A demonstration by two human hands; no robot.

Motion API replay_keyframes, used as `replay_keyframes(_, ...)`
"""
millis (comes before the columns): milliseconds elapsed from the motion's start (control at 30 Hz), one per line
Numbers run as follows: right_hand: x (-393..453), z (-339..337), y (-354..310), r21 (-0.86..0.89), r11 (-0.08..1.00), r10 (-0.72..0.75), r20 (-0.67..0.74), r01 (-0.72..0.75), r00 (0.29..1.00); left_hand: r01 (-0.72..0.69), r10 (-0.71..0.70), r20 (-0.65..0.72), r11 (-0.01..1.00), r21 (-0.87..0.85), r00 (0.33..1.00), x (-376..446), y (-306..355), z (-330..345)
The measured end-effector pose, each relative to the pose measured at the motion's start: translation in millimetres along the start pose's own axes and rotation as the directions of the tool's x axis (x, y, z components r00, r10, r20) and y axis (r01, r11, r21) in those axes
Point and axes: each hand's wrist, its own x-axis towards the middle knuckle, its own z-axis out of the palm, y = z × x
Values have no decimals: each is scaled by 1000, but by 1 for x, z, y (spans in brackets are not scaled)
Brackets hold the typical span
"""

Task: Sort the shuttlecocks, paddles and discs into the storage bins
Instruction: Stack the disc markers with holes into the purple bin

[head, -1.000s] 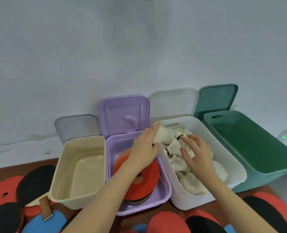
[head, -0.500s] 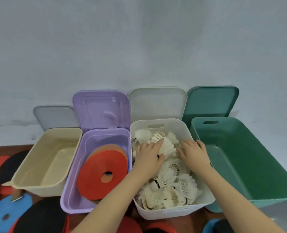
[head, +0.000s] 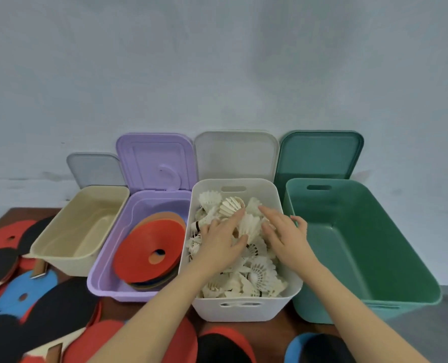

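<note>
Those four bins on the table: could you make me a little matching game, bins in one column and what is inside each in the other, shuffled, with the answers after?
Bins:
1. beige bin
2. purple bin
3. white bin
4. green bin

Contents:
A. white shuttlecocks, with the left hand and the right hand resting on them
B. a stack of discs with an orange disc on top
C. nothing visible, farthest left
D. nothing visible, farthest right

Pairs: 1-C, 2-B, 3-A, 4-D
</note>
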Motion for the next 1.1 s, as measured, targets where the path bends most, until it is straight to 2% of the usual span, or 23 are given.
replay_keyframes(133,-7,-7,0,-162,984,-40,164,67,986,-66,44,80,952,297,996,-3,-11,14)
replay_keyframes(267,-12,-3,-3,-315,940,-31,304,132,952,-146,81,195,925,352,978,-10,-25,23)
replay_keyframes(433,-13,3,1,-474,859,-27,334,193,942,-124,98,89,921,370,991,-19,-26,12)
replay_keyframes(500,-15,5,0,-493,852,-19,312,178,950,-120,97,77,903,413,992,-21,-27,7)
replay_keyframes(600,-17,3,-6,-435,895,10,239,98,971,-111,99,50,899,424,994,-26,-26,-2)
replay_keyframes(767,-26,-2,-27,-376,925,3,128,46,992,-145,153,16,893,427,988,-39,-23,-21)
replay_keyframes(1100,-84,-2,-77,-335,940,-91,-81,59,993,-265,307,-61,892,365,950,-92,-28,-46)
